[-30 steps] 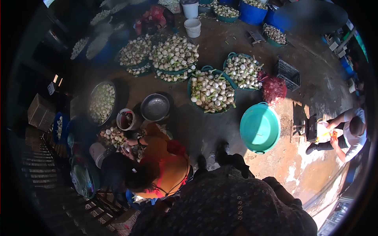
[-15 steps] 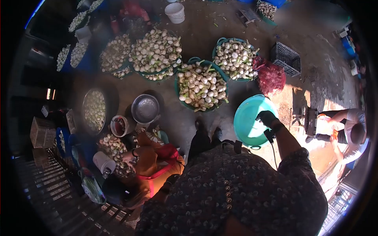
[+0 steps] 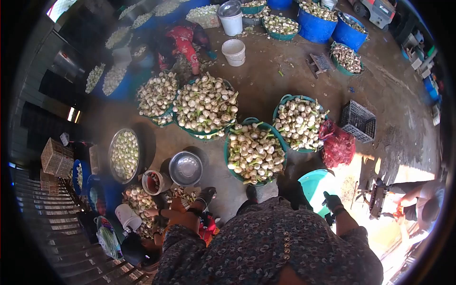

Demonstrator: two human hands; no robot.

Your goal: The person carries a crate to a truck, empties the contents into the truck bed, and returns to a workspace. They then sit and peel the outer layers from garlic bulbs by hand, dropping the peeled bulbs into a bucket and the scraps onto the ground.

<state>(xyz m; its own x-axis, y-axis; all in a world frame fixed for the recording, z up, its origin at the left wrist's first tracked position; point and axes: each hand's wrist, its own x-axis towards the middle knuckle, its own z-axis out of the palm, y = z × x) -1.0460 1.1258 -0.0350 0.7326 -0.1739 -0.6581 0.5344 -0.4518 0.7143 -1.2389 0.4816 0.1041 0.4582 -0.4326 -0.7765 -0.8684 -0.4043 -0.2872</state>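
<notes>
My right hand, in a dark glove, is held over the near side of a teal plastic tub, its fingers partly apart and nothing visible in them. My left hand, also dark-gloved, reaches out at the left with loosely extended fingers, above the floor near a metal bowl. Straight ahead of my feet stands a green basket heaped with pale, green-stemmed bulbs. My own body hides part of the teal tub.
A person in orange and red sits low at my left by piled bulbs. More full baskets stand ahead, beside a red net sack and grey crate. A person in red bends farther off; another person is at right.
My view has tilted up, showing more of the far floor. My left hand has come into view on the left. My right hand stays by the teal tub, now at its near side.
</notes>
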